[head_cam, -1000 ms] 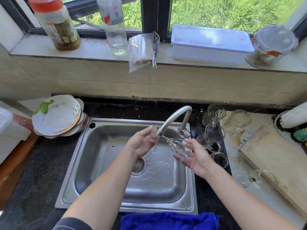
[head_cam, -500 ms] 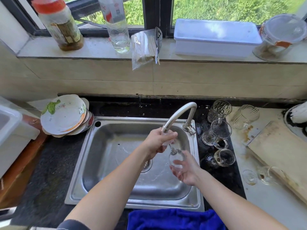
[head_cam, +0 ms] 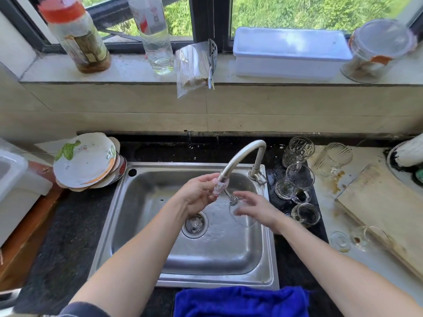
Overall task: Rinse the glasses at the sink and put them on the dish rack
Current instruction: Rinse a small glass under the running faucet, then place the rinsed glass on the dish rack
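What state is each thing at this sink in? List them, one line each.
wine glass: tilted bowl-down over the sink, foot pinched by left hand
right hand: open, fingers on the bowl
faucet: spout over the sink; flow unclear
glass mug: upright on the counter
second wine glass: lying on its side
plates: stacked
white box: lid on

Bright window (head_cam: 297, 12) daylight; edges bow, perhaps slightly blurred.
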